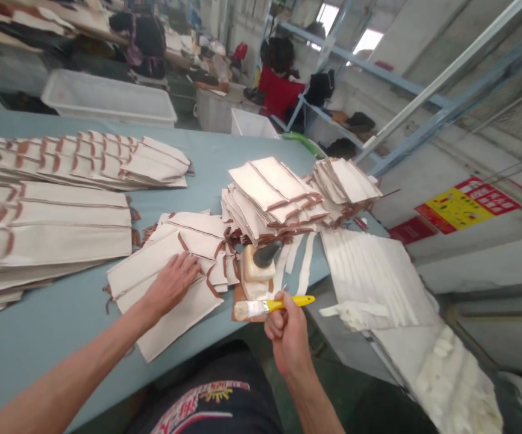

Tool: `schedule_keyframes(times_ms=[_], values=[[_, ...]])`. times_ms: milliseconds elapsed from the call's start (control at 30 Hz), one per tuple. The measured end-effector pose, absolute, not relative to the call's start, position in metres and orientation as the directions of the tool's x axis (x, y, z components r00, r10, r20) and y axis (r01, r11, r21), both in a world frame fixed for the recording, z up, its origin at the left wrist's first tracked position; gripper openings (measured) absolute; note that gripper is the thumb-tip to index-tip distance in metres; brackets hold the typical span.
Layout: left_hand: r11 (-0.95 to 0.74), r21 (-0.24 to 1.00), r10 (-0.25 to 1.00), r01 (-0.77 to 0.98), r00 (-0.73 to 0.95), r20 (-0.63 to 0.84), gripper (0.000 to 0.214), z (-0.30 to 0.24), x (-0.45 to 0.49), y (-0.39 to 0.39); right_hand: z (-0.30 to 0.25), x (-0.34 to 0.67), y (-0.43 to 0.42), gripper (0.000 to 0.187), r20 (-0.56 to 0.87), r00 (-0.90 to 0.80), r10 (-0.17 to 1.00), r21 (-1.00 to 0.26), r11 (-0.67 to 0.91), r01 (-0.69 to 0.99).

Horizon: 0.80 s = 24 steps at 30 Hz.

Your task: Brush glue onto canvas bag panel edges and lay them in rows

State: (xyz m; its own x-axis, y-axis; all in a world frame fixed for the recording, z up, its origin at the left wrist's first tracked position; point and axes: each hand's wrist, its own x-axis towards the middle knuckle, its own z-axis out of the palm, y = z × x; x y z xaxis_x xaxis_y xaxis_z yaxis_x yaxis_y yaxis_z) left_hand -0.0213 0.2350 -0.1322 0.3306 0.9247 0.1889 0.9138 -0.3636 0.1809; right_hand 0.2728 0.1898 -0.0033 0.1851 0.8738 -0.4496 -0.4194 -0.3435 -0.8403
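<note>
My left hand [173, 283] lies flat with fingers spread on a fanned stack of cream fabric pieces with brown trim [175, 265] on the blue table [39, 337]. My right hand [288, 328] is closed round the yellow handle of a paintbrush [270, 306], bristles pointing left over the table's edge. Just beyond the brush stands a squat glue bottle with a dark nozzle [260, 265]. A few white strips [299, 265] lie beside the bottle.
More stacks of trimmed fabric pieces lie at centre [272, 196], at right [345, 181] and along the left [53, 229]. White sheets [369, 274] spread at the right. White bins [107, 96] and other people sit behind the table. Blue shelving [424, 114] stands at the right.
</note>
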Motion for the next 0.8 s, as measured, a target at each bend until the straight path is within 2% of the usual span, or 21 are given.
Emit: schedule_keyframes(times_ms=[167,300,433,600,800], values=[[-0.441,0.093,0.895,0.893,0.430,0.122,0.030,-0.118,-0.026,0.238,-0.007,0.276,0.188,0.061,-0.479,0.205,0.853,-0.829,-0.363,-0.426],[-0.437,0.065,0.898,0.897,0.431,0.083,0.004,-0.093,-0.035,0.225,-0.008,0.269,0.187,0.060,-0.452,0.195,0.871,-0.841,-0.342,-0.420],[-0.351,0.099,0.936,0.931,0.346,0.066,0.013,-0.055,-0.064,0.192,-0.009,0.256,0.185,0.053,-0.365,0.220,0.905,-0.892,-0.272,-0.361],[-0.189,0.249,0.982,0.950,0.184,0.042,0.015,-0.025,-0.100,0.140,-0.009,0.232,0.183,0.045,-0.232,0.154,0.960,-0.942,-0.182,-0.283],[0.112,0.556,0.993,0.824,-0.106,-0.043,0.023,-0.015,-0.123,0.090,0.000,0.193,0.176,0.044,-0.169,0.037,0.985,-0.954,-0.154,-0.258]])
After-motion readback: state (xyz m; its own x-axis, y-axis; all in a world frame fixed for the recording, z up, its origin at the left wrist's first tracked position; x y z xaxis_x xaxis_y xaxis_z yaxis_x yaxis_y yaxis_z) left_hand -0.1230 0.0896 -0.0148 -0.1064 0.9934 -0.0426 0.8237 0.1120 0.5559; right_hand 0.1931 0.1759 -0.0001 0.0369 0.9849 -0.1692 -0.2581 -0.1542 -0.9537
